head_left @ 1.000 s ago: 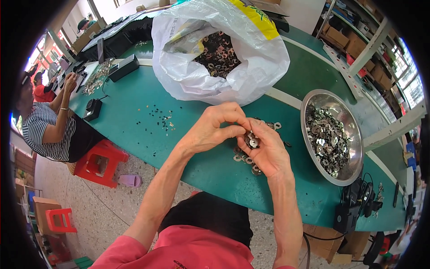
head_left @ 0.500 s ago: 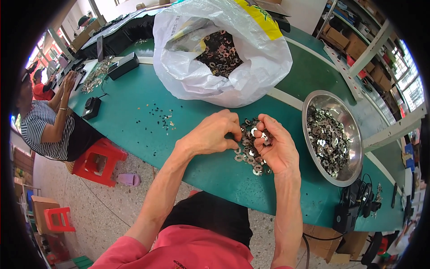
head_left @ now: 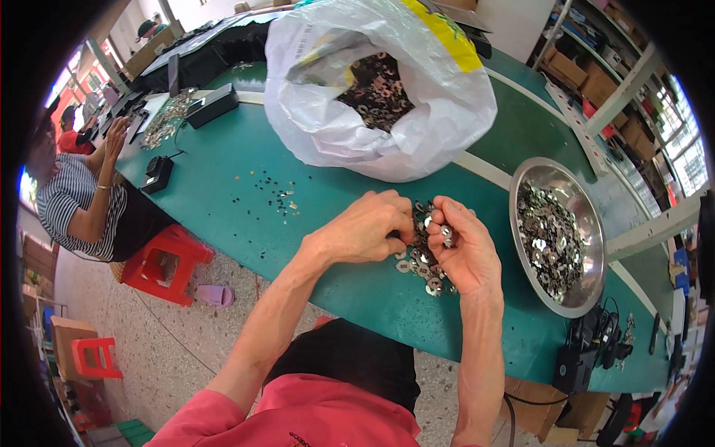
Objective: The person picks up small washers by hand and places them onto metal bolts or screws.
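A heap of small shiny metal pieces (head_left: 422, 262), flat and notched, lies on the green table in front of me. My left hand (head_left: 366, 227) is at the heap's left side, fingers curled into a pinch; what sits between the tips is hidden. My right hand (head_left: 468, 249) is cupped palm-up over the heap's right side. Its bent fingers hold a few metal pieces (head_left: 447, 233). To the right, a steel bowl (head_left: 593, 257) is full of similar pieces. Behind the heap stands a white woven sack (head_left: 313, 138), open at the top, with many dark and coppery pieces inside.
Tiny black bits (head_left: 279, 195) are scattered at the left of the table. Beyond them stand a small black device (head_left: 156, 175) and a black box (head_left: 212, 106). Black equipment with cables (head_left: 577, 357) is at the near right. Another person (head_left: 86, 201) sits at far left, by a red stool (head_left: 164, 261).
My left hand has shifted slightly right, closer to my right hand. The whole view has moved a little. My right hand stays cupped around metal pieces.
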Demonstrator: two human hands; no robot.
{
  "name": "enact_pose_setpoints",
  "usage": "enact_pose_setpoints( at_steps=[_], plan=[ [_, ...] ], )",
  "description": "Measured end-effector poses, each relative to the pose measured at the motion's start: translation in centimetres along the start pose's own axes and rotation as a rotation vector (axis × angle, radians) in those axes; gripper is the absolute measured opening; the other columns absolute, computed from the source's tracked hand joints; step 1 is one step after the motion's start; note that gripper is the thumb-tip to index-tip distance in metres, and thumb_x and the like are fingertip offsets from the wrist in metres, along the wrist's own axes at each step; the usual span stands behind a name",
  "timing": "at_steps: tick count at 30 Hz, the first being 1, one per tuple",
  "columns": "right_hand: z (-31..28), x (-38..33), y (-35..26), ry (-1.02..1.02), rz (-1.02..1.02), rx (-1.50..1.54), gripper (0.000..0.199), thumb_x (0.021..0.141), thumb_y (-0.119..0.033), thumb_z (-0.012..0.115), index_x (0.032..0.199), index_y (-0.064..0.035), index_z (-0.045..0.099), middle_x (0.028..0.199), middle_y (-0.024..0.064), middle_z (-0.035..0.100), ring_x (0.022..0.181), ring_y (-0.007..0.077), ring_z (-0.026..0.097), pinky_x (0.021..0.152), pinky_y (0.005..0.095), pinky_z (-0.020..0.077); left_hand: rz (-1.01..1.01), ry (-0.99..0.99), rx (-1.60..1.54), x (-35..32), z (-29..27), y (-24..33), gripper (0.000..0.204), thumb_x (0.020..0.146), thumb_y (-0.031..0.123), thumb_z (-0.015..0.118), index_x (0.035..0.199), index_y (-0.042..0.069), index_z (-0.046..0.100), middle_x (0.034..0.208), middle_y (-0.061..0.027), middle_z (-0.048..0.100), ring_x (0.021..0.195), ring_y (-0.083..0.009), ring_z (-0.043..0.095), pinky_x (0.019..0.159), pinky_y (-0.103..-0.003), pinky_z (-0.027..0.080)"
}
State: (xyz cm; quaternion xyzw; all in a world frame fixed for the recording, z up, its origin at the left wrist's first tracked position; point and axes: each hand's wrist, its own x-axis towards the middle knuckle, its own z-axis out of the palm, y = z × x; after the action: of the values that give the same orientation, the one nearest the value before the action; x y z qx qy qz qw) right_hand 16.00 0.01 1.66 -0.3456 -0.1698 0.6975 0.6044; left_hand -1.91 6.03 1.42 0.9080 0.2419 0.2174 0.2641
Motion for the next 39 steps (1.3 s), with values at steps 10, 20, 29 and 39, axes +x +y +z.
enact_pose_setpoints(
  at_steps=[10,20,29,39],
  plan=[
    [-0.2,-0.9,0.3,0.021,-0.051,-0.106,0.018,0.091,-0.011,0.059,0.104,0.0005,0.058,0.082,0.0046,0.057,0.07,0.0114,0.054,0.061,0.0224,0.0464,0.033,0.123,-0.153,0.1,-0.1,0.0,0.008,0.069,0.005,0.067,0.073,0.002,0.061,0.081,-0.0077,0.055,0.082,-0.0266,0.052,0.072,-0.038,0.043],
    [1.3,-0.9,1.2,-0.047,-0.041,-0.278,0.022,0.091,-0.015,0.061,0.107,-0.0005,0.059,0.086,0.0035,0.059,0.075,0.0101,0.055,0.063,0.0224,0.0465,0.08,0.443,-0.308,0.6,0.8,0.2,0.008,0.073,0.0,0.064,0.081,-0.001,0.061,0.082,-0.0084,0.053,0.08,-0.026,0.054,0.069,-0.036,0.044],
    [0.2,-0.5,0.9,-0.089,-0.004,-0.206,0.02,0.089,-0.008,0.061,0.107,0.0007,0.059,0.086,0.0051,0.059,0.074,0.0117,0.056,0.061,0.0209,0.0471,0.052,0.457,-0.389,0.6,0.4,0.5,0.013,0.073,0.001,0.065,0.085,-0.002,0.06,0.084,-0.0094,0.053,0.081,-0.0281,0.055,0.069,-0.037,0.044],
    [-0.5,-0.4,0.2,0.024,-0.037,0.012,0.018,0.087,-0.004,0.06,0.104,0.0005,0.057,0.085,0.0082,0.06,0.07,0.0139,0.058,0.06,0.021,0.0517,0.037,0.206,0.11,0.1,1.9,0.1,0.014,0.068,0.009,0.071,0.078,0.006,0.062,0.085,-0.006,0.051,0.09,-0.0238,0.05,0.075,-0.037,0.04]
  ],
)
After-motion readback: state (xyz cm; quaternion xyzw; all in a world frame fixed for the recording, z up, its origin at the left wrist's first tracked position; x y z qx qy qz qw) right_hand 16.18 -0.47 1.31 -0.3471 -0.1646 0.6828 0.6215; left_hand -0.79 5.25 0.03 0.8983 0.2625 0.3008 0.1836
